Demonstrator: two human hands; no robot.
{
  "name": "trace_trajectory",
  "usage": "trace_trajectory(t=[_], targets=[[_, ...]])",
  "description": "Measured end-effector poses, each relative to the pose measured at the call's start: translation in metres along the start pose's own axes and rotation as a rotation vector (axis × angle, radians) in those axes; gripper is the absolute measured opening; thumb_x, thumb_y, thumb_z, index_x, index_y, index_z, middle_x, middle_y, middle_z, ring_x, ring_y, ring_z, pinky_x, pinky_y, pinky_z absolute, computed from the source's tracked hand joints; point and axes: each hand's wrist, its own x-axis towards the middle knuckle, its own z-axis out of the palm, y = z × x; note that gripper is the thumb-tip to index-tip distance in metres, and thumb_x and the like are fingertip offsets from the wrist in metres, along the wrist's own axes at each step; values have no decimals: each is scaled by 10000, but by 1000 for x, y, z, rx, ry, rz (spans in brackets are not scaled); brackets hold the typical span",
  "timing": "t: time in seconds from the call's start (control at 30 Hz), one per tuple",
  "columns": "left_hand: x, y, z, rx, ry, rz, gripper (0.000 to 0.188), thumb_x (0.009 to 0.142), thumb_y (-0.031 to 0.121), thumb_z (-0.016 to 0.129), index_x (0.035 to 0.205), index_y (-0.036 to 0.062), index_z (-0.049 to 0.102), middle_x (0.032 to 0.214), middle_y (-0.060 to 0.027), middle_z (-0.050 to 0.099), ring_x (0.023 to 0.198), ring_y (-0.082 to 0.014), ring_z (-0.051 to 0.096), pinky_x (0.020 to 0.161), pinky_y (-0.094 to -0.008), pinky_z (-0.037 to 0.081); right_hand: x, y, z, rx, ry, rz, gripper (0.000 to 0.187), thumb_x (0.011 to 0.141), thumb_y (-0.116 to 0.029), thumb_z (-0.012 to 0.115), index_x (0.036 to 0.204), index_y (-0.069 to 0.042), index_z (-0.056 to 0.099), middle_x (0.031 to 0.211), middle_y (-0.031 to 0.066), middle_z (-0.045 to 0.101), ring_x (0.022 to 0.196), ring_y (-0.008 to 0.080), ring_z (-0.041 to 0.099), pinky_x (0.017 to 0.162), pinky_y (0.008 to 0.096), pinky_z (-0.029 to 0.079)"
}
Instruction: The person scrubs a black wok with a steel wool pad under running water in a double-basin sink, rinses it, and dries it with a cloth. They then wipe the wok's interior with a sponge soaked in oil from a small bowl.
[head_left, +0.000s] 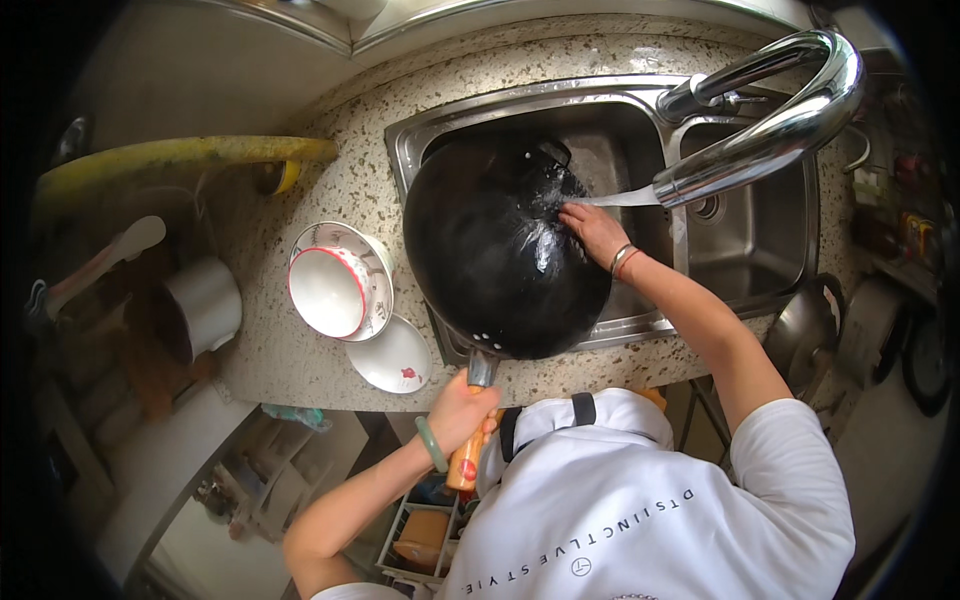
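Observation:
A large black wok [480, 250] is held tilted over the left basin of the steel sink [640, 140]. My left hand [464, 412] is closed round its wooden handle [464, 467] at the counter's front edge. From the chrome tap [760, 160], a stream of water [622, 198] strikes the wok and splashes on its wet surface. My right hand [598, 235] reaches in beside the stream, with fingers stretched out and fingertips at the wok's surface. Nothing shows in that hand, though splashing partly blurs the fingertips.
Left of the sink, a red-rimmed white bowl [325, 290] rests in a larger patterned bowl [375, 262], with a small white plate [392, 358] beside them. A yellow hose-like tube [190, 155] lies farther left, near a metal pot [205, 305]. Several pans [805, 325] stand at right.

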Motion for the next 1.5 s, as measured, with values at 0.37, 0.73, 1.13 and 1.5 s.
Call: trace_trajectory(t=[0.37,0.73,1.13,1.5], targets=[[46,-8,-7,-50,-77,42,148,885,92,572,909,58,430,666,-34,499,472,-116,492,410,-284,441,-40,-46,18,103,-134,199,368,824,-25,570,1189,-46,606,1323,133,535,1249,307,497,1033,380,422],[85,10,-25,989,194,252,384,901,296,586,1012,-58,488,817,-245,660,740,-362,675,669,-451,540,-42,-37,19,312,-236,345,360,768,-4,628,1120,-77,638,1214,136,613,1082,345,596,909,394,504],[93,20,-29,1377,225,285,430,946,389,525,1013,-34,483,785,-249,659,785,-423,655,721,-484,518,-26,7,18,-157,-202,222,246,842,-73,562,1068,-33,649,1114,127,652,992,333,611,881,423,490],[111,15,-20,1711,336,320,449,899,399,619,975,-38,550,885,-185,690,822,-320,701,722,-386,559,-17,14,41,-533,-171,76,423,878,-74,443,1293,-8,493,1380,163,485,1290,317,458,1018,391,409]])
